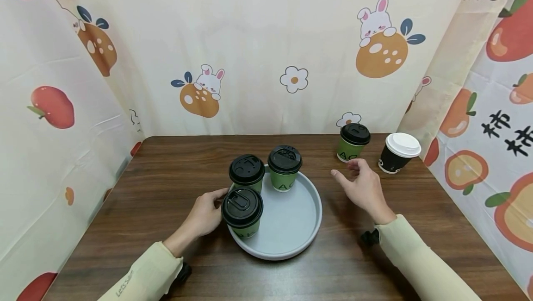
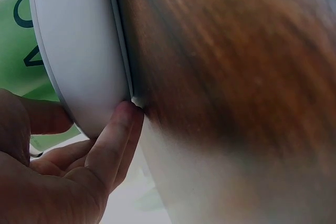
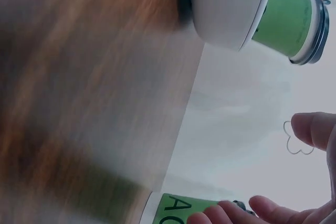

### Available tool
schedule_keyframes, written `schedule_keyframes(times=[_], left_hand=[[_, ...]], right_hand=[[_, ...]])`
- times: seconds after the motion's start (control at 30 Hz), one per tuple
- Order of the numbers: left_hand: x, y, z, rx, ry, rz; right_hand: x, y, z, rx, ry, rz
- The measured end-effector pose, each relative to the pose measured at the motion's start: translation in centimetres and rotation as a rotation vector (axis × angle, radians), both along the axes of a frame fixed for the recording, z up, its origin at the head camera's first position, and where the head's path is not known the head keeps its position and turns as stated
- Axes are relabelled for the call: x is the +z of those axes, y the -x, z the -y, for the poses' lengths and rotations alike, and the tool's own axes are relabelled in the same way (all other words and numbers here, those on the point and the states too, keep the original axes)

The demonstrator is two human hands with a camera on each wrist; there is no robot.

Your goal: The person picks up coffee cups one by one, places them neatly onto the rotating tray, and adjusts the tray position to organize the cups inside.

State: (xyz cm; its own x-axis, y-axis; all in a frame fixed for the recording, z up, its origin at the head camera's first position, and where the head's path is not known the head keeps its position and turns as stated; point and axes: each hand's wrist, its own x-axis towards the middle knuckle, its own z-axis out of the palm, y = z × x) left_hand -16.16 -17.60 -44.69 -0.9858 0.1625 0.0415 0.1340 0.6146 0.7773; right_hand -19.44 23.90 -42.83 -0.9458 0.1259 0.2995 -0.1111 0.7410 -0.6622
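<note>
In the head view, a round grey tray sits face up on the wooden surface, carrying three green paper cups at its left and back: a front cup, a left rear cup and a right rear cup. All stand upright, long axes vertical, black lids on top. The left hand has its grip on the tray's left rim; the right hand has a wide grip, thumb apart from fingers, just beside an upright far green cup. A black cup with a white lid stands right of that, near the surface's right edge. Bare tray floor shows right of its cups. In the left wrist view, thumb and fingers pinch the tray wall, fingertips at its lower edge. In the right wrist view, the fingers overlap the far green cup; I cannot tell whether they touch.
</note>
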Motion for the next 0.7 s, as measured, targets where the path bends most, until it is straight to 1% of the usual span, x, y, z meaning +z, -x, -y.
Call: schedule_keyframes(times=[0.07, 0.33, 0.7], left_hand=[[0.0, 0.0, 0.0, -0.004, -0.003, -0.001], [-0.1, 0.2, 0.0, -0.008, 0.006, -0.012], [-0.1, 0.2, 0.1, -0.008, 0.015, -0.002]], right_hand=[[0.0, 0.3, -0.2, -0.019, 0.004, 0.004], [0.3, 1.5, -1.1, -0.069, 0.008, 0.066], [0.2, 3.4, -1.7, -0.168, 0.03, 0.022]])
